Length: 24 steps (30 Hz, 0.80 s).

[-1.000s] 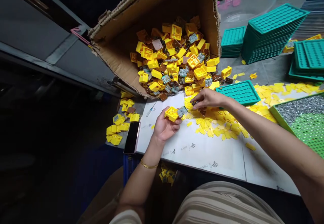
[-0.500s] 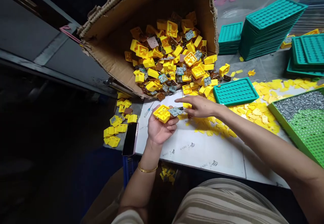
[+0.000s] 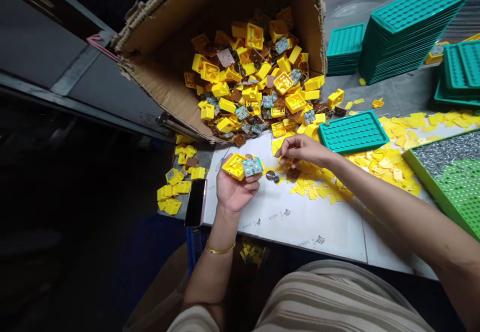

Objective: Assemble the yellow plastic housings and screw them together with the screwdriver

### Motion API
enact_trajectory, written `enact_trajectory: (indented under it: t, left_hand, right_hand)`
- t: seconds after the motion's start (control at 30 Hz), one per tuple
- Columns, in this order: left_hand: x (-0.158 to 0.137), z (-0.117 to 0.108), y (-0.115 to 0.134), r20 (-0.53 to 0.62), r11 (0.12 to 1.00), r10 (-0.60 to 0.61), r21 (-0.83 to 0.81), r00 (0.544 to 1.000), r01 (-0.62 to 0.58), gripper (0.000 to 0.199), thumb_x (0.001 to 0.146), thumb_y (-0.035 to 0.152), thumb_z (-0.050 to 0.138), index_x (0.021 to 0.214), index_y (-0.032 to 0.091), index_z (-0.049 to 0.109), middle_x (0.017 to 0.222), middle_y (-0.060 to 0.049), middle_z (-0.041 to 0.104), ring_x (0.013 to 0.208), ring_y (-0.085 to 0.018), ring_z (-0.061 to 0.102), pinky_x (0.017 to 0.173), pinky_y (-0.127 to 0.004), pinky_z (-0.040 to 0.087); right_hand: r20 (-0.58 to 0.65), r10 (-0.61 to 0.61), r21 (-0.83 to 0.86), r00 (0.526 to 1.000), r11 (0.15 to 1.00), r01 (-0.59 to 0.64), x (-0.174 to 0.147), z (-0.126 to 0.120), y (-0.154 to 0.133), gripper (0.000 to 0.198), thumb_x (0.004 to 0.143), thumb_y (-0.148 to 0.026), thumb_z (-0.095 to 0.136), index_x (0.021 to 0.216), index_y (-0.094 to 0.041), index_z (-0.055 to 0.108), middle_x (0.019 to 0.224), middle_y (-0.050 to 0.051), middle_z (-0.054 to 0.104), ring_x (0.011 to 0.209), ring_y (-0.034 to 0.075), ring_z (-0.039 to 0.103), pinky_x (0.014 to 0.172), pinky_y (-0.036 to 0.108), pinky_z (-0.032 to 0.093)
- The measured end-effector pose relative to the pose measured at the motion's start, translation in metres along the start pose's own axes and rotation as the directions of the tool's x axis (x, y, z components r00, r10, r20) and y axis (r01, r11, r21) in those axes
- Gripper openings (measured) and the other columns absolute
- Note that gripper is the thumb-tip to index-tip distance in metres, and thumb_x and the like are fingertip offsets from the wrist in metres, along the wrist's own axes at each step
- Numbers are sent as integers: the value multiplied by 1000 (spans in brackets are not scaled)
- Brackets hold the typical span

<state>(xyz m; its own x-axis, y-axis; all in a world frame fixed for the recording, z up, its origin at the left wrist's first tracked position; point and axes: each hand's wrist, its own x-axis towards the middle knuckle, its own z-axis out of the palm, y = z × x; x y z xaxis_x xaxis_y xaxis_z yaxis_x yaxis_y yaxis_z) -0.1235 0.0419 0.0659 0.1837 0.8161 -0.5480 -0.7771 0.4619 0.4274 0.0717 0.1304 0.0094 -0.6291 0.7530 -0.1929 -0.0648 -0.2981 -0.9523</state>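
My left hand [image 3: 235,192] is palm up, fingers closed round a yellow plastic case [image 3: 234,166] whose hollow side faces up. A small grey-green circuit board [image 3: 251,166] sits at the case's right edge, by my fingertips, with thin wires between the two. To the right, my right hand [image 3: 303,149] hovers low over the table with its fingers bent together; whether a small part is between them is hidden. Below it are two dark round parts [image 3: 270,175] and a brown board [image 3: 293,173].
A tilted cardboard box [image 3: 165,84] spills yellow cases and boards [image 3: 258,79]. Thin yellow plates [image 3: 393,164] cover the table behind my right arm. Around them are a teal tray [image 3: 354,132], stacked teal trays [image 3: 405,37] and a green tray of screws [image 3: 446,159]. A phone [image 3: 195,202] lies left.
My right hand has drawn back to the right from the board, and its stretched index finger has bent. The board has turned in my left hand. The dark round parts now show.
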Motion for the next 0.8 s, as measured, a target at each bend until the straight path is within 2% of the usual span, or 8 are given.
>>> enact_trajectory:
  t: [0.1, 0.2, 0.3, 0.37, 0.47, 0.57, 0.67, 0.8]
  left_hand:
    - [-4, 5, -2, 32, 1000, -6, -22, 999, 7, 49, 94, 51, 28, 83, 14, 59, 64, -4, 53, 47, -9, 45, 36, -15, 36]
    - [-8, 10, -7, 60, 999, -10, -42, 998, 13, 48, 93, 51, 29, 84, 14, 57, 66, -5, 54, 49, -8, 46, 36, -14, 37]
    - [-12, 16, -15, 94, 997, -20, -75, 995, 27, 45, 92, 51, 32, 83, 13, 55, 68, -5, 55, 48, -8, 46, 36, -13, 38]
    - [-13, 19, -23, 121, 994, -32, -101, 992, 44, 44, 92, 50, 34, 84, 13, 55, 69, -5, 55, 48, -7, 47, 36, -13, 38]
    - [-14, 21, -39, 147, 984, -72, -150, 987, 94, 41, 93, 48, 34, 90, 14, 57, 69, -5, 55, 48, -7, 46, 36, -12, 38]
    - [-13, 21, -58, 121, 969, -141, -187, 983, 162, 42, 93, 48, 35, 93, 13, 59, 71, -4, 55, 48, -6, 44, 36, -11, 36]
    - [-11, 19, -82, 65, 954, -236, -174, 970, 244, 43, 93, 50, 37, 95, 14, 61, 74, -6, 58, 47, -6, 41, 33, -11, 31]
    - [-5, 11, -117, 42, 927, -356, -110, 933, 359, 43, 91, 51, 43, 97, 13, 63, 78, -8, 62, 50, -8, 45, 33, -12, 29]
  right_hand:
    - [-129, -62, -98, 990, 994, 50, -3, 7, -2, 18, 67, -4, 50, 79, -16, 59, 82, 4, 68, 60, 11, 64, 43, 16, 43]
    - [-20, -162, -124, 987, 980, 158, -11, 19, 0, 45, 64, -2, 49, 104, -17, 60, 115, 7, 62, 79, 13, 67, 51, 17, 48]
    - [117, -121, 33, 986, 992, 118, -21, 32, 4, 67, 67, -8, 54, 132, -24, 44, 139, 9, 47, 96, 17, 65, 56, 19, 52]
    - [186, -84, 156, 979, 986, 55, -28, 38, 7, 68, 72, -15, 58, 136, -26, 39, 143, 9, 43, 102, 19, 63, 60, 21, 55]
    - [187, -103, 272, 977, 961, 49, -44, 39, 14, 56, 76, -24, 64, 129, -24, 46, 142, 7, 46, 98, 16, 63, 66, 24, 58]
    - [94, -72, 275, 993, 960, 44, -68, 30, 24, 38, 79, -32, 67, 114, -18, 58, 113, 7, 65, 77, 12, 65, 62, 24, 56]
    - [-57, 12, 257, 998, 966, 3, -101, 14, 33, 32, 78, -36, 70, 102, -17, 62, 86, 4, 68, 70, 13, 66, 53, 21, 52]
    - [-315, 44, 105, 948, 994, -11, -149, -3, 41, 26, 74, -37, 74, 91, -18, 70, 93, 5, 66, 75, 13, 64, 51, 19, 50]
